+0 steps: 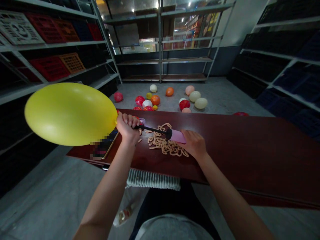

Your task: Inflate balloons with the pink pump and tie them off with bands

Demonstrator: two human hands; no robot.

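A large inflated yellow balloon (71, 114) extends to the left from my left hand (128, 126), whose fingers are wrapped round its neck and the black end of a pump. My right hand (195, 143) grips the pink body of the hand pump (177, 136). Between the hands the pump's black rod is drawn out. Beneath it, a tangled heap of tan uninflated balloons (165, 146) lies on the dark red table (237, 150). Small pink and purple items lie partly hidden behind my left hand.
A phone (107, 145) lies at the table's left end, partly blurred. On the floor beyond are several inflated balloons, among them an orange one (169, 91). Metal shelves (160, 61) stand behind, and shelves with crates (50, 66) line both sides.
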